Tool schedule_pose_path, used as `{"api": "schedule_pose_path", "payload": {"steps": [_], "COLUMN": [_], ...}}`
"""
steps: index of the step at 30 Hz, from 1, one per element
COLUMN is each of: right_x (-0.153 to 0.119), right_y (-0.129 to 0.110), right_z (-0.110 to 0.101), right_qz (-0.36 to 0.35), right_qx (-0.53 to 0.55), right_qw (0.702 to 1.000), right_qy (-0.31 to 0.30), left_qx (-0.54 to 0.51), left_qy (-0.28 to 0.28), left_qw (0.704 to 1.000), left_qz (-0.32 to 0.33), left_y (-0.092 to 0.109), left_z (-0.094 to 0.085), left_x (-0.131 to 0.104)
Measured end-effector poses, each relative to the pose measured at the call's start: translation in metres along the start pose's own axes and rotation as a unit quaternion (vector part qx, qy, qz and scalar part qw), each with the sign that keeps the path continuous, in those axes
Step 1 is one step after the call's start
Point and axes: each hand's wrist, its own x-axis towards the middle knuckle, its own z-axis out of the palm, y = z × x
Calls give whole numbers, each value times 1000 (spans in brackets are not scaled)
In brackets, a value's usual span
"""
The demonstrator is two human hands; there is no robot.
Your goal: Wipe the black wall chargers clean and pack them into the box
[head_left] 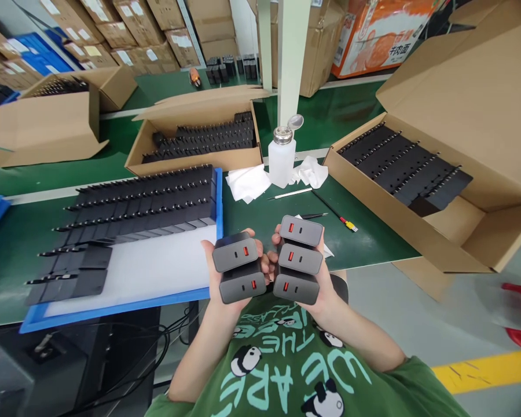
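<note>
A white bottle [281,161] with a metal top stands on the green table [243,215]. On the person's side of the bottle, a little to its left, the left hand [226,301] is palm up, thumb and fingers curled around two dark chargers [235,252]. Also on the person's side, slightly right of the bottle, the right hand [325,284] cradles three more chargers [299,259] in a row, its grip closed around them. Each held charger shows a red port and a small dark slot.

Crumpled tissues [248,183] lie just beside the bottle on both sides. In front of it are a white stick [293,193] and black tweezers [315,216]. Left of the bottle, a blue-rimmed tray [156,260] bears rows of black blocks [156,202]; right of it, an open cardboard box [399,223] holds similar rows.
</note>
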Motion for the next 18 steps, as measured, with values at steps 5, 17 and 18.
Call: {"api": "schedule_pose_path", "payload": {"steps": [5,17,18], "right_x": [-1,30,30], "right_y": [-10,-29,-27], "right_z": [-10,-27,-27], "right_qz": [-50,-145,-142], "right_qx": [-168,-913,-916], "right_qw": [981,370,363], "right_qy": [82,-96,-95], "left_qx": [5,3,3], "left_qy": [17,110,108], "left_qw": [999,986,986], "left_qz": [27,124,123], "left_y": [7,43,43], "left_z": [-4,-33,-35], "left_x": [-2,-31,-33]}}
